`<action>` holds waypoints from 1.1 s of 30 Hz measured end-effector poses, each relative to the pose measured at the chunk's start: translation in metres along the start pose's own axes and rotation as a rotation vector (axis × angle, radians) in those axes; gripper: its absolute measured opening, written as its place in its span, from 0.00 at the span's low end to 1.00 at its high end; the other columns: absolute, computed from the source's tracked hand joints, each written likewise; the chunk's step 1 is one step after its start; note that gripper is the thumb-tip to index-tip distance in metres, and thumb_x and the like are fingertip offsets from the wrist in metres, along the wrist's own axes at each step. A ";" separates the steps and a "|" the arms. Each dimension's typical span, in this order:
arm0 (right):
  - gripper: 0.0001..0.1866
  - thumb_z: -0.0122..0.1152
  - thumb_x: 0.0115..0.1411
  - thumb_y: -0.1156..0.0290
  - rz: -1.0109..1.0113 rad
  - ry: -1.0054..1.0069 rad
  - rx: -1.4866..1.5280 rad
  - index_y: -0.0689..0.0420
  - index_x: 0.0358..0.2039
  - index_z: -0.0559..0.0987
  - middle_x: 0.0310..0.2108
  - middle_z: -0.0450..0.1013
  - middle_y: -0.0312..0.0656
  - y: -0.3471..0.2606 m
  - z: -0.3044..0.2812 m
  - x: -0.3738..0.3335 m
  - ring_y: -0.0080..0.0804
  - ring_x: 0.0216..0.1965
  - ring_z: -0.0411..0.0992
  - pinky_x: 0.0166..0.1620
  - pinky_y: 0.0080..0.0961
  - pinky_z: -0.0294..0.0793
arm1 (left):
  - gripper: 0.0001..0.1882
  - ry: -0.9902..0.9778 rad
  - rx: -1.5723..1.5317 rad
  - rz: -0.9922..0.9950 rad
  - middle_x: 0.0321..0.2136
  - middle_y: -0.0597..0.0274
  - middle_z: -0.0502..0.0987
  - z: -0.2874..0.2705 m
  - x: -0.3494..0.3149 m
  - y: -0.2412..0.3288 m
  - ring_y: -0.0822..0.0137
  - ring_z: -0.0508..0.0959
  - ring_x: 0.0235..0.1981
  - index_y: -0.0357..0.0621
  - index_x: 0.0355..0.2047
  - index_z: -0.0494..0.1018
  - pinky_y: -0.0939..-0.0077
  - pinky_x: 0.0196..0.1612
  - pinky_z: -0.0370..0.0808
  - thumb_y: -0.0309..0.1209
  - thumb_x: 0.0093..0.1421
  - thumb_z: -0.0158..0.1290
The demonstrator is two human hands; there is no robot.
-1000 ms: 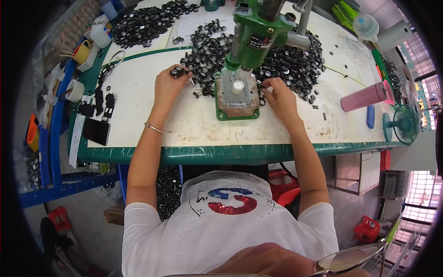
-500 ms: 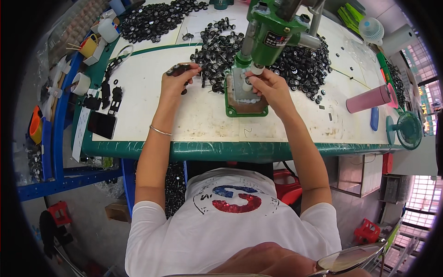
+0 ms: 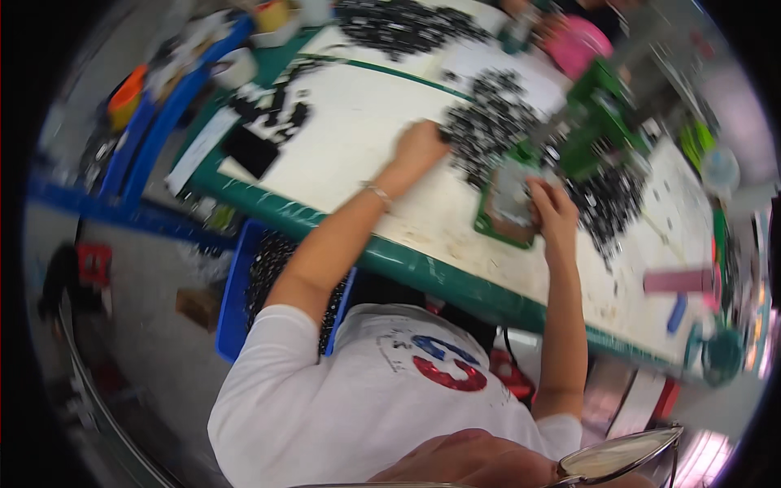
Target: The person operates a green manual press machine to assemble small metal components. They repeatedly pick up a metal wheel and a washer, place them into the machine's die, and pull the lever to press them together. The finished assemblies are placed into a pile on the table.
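Observation:
The picture is smeared by motion. My left hand (image 3: 419, 147) is curled at the left edge of a pile of small black wheels (image 3: 496, 114). Something black shows at its fingertips, and the palm is hidden. My right hand (image 3: 556, 213) has bent fingers at the right side of the grey base plate (image 3: 511, 193) of a green bench press (image 3: 600, 114). Whatever its fingers may pinch cannot be made out. Behind the press and to its right lie more black wheels (image 3: 608, 199).
Another black heap (image 3: 403, 26) lies at the far left. Across the table, a person's hands are near a pink round thing (image 3: 579, 45). A phone (image 3: 250, 151) and black pieces lie left; a pink tumbler (image 3: 678, 281) and small green fan (image 3: 722, 356) stand right. A blue bin (image 3: 236, 313) sits below.
The whole view has swung and tilted. My right hand has come down from the press spindle to the plate's right side. My left hand is nearer the wheel pile. Another person has come into view.

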State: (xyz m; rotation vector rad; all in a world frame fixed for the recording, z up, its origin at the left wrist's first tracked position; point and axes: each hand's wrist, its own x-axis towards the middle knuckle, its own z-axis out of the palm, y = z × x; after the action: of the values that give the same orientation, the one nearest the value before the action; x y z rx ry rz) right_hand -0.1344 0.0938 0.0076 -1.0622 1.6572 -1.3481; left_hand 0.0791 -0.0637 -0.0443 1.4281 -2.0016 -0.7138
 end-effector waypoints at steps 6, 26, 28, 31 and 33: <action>0.17 0.53 0.65 0.67 -0.045 0.011 0.187 0.63 0.51 0.73 0.24 0.67 0.28 0.019 -0.016 -0.005 0.12 0.24 0.62 0.27 0.10 0.60 | 0.15 -0.035 -0.230 0.032 0.23 0.53 0.80 -0.015 -0.013 -0.004 0.63 0.79 0.24 0.39 0.30 0.80 0.70 0.28 0.75 0.36 0.44 0.64; 0.17 0.54 0.65 0.63 -0.394 0.249 0.244 0.64 0.44 0.77 0.26 0.70 0.34 -0.092 -0.093 0.019 0.17 0.23 0.66 0.25 0.14 0.63 | 0.08 -0.364 -0.961 0.125 0.19 0.72 0.75 0.018 -0.042 0.105 0.83 0.69 0.22 0.40 0.31 0.80 0.88 0.27 0.64 0.26 0.50 0.63; 0.18 0.54 0.64 0.61 -0.429 0.273 0.152 0.65 0.43 0.77 0.27 0.70 0.34 -0.109 -0.092 0.029 0.17 0.25 0.66 0.25 0.15 0.63 | 0.08 -0.376 -0.954 0.131 0.22 0.70 0.77 0.018 -0.042 0.106 0.82 0.71 0.23 0.40 0.31 0.80 0.86 0.29 0.67 0.27 0.50 0.63; 0.15 0.51 0.63 0.61 -0.463 0.303 0.122 0.62 0.38 0.76 0.26 0.70 0.34 -0.136 -0.085 0.053 0.19 0.24 0.65 0.25 0.18 0.62 | 0.08 -0.381 -0.941 0.151 0.23 0.70 0.78 0.022 -0.041 0.107 0.82 0.73 0.24 0.40 0.31 0.80 0.85 0.30 0.69 0.27 0.50 0.63; 0.13 0.46 0.63 0.65 -0.516 0.271 0.229 0.59 0.30 0.75 0.24 0.69 0.35 -0.161 -0.076 0.073 0.22 0.20 0.62 0.23 0.17 0.59 | 0.08 -0.359 -0.963 0.181 0.23 0.70 0.78 0.024 -0.039 0.106 0.82 0.73 0.24 0.39 0.31 0.80 0.85 0.30 0.69 0.27 0.50 0.63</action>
State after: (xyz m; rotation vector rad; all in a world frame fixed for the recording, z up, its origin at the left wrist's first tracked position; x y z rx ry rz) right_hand -0.2085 0.0379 0.1763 -1.2614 1.4116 -2.0397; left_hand 0.0038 0.0061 0.0078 0.5617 -1.5813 -1.6346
